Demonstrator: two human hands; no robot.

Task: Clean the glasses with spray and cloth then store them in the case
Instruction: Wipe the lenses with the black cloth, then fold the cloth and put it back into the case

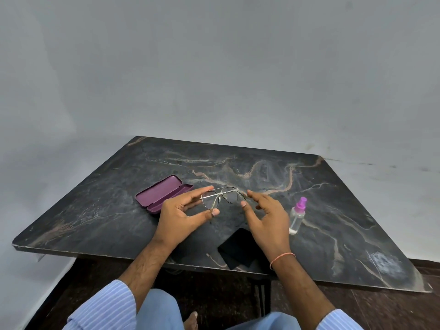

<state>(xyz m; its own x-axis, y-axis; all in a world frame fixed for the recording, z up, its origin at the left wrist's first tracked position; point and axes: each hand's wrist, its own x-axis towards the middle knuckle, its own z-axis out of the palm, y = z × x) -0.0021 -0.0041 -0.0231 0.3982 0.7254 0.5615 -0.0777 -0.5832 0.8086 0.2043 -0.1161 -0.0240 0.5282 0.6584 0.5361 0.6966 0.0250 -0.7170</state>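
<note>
Now: left hand [181, 214] pinches thin gold-wire aviator glasses [220, 198] by left lens rim, lifted above dark marbled table [333, 210]. Right hand [265, 216] released, fingers spread just beside right hinge. Open purple hard case [162, 193] left of glasses; clear spray bottle with pink nozzle [297, 215] right; black folded cloth [238, 250] near front edge.

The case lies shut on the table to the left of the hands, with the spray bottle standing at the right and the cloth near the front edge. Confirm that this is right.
One thing is wrong: the case lies open, its purple lining showing in the head view. The rest holds: it is on the table left of the hands, the spray bottle stands at the right, and the cloth is near the front edge.
</note>
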